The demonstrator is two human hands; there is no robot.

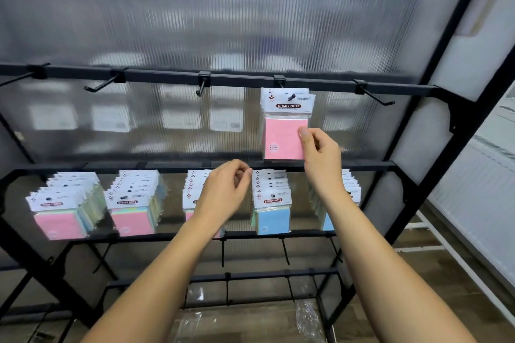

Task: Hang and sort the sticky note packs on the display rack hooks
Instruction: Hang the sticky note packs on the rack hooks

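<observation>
Matt black metal rack — glossy plastic-wrapped packs (ribbed translucent backing).

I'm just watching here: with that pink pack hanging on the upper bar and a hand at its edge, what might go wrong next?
1. The right hand pinches the pink pack by its lower right edge only; a tug might slide it and the packs behind it off the hook.
2. The left hand is curled just in front of the crowded lower row; it may knock those packs askew.
3. Four upper hooks are bare, so colours could get mixed when filling them.

Black rack, packs hung on hooks
</observation>
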